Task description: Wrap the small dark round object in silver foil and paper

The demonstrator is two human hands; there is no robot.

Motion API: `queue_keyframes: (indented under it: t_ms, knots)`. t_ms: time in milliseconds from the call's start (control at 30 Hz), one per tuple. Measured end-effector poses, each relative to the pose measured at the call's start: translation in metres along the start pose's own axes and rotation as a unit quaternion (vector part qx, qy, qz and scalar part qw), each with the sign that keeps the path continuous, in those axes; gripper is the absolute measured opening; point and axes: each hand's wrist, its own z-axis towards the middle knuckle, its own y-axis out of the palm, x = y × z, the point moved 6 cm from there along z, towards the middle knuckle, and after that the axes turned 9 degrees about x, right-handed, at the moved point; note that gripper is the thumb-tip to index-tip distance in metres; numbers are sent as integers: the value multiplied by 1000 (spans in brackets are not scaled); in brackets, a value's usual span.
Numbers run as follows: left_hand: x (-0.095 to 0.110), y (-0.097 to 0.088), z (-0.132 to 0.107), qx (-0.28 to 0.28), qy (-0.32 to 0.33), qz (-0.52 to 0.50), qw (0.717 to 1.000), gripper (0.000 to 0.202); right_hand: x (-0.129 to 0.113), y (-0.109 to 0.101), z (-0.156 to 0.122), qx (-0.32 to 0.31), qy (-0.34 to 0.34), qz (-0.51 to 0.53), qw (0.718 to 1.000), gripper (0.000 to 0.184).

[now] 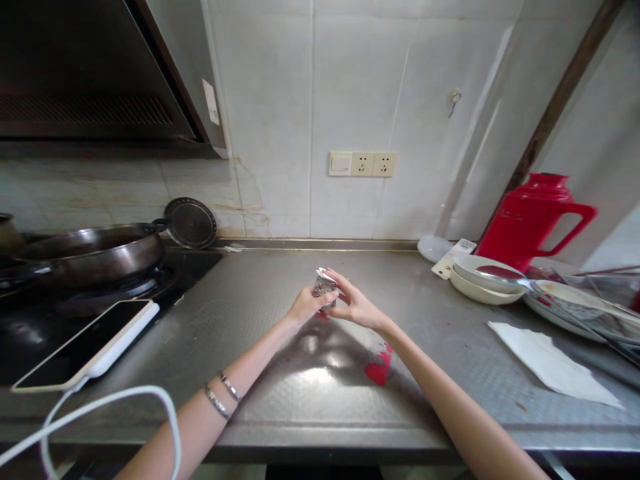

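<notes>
White cable (pixel 135 390), looped to the near left of the left hand (pixel 306 307). Small silvery item (pixel 324 287), white upper edge, pinched between left hand and right hand (pixel 356 304), close together over the surface (pixel 260 280); judged light, smooth, perhaps slippery, best held by its two sides. Lower part partly covered by fingers; kind and stiffness cannot be told; cable cut off at view's edge

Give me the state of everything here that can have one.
Left hand: holding small patterned object
Right hand: touching the object's top
Pan: uncovered
Dark disc: leaning against wall
Phone: screen dark
White cable: looped
Bowls: stacked
Red thermos: standing
Sockets: nothing plugged in
White paper: lying flat
</notes>
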Motion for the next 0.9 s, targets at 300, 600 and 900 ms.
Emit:
queue_keyframes:
  t_ms: [300, 600, 900]
  knots:
    - [-3, -5, 6, -74, 9, 36, 997, 66, 9, -1, 4, 33, 22, 24, 999, 76]
    - [-1, -1, 5, -81, 166, 55, 981, 130, 22, -9, 7, 102, 138, 83, 982, 75]
    - [5, -3, -4, 66, 226, 127, 964, 71, 20, 0, 5, 71, 94, 40, 992, 69]
